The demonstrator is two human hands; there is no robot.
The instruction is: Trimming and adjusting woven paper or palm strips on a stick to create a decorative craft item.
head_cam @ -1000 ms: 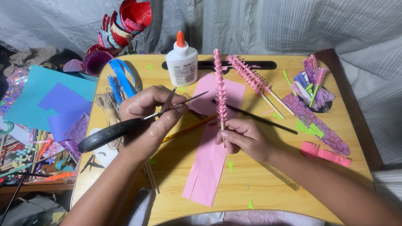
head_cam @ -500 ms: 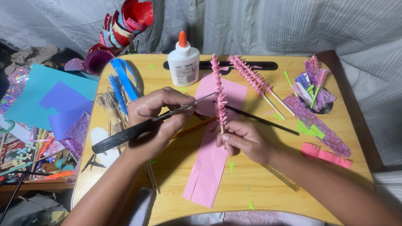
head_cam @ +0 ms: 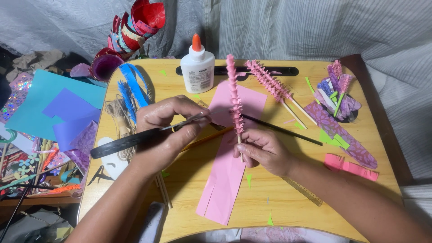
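Purple cup [head_cam: 107,66] (contents unclear) stands behind the left hand [head_cam: 164,130]

White glue bottle [head_cam: 197,66] (orange cap, printed label) at table's far edge

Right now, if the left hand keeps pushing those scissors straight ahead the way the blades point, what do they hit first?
Probably the pink paper flower stick held upright by the right hand. The left hand aims the scissors rightward, tips just short of the stick. Depth is unclear from above, so they could pass in front of it.
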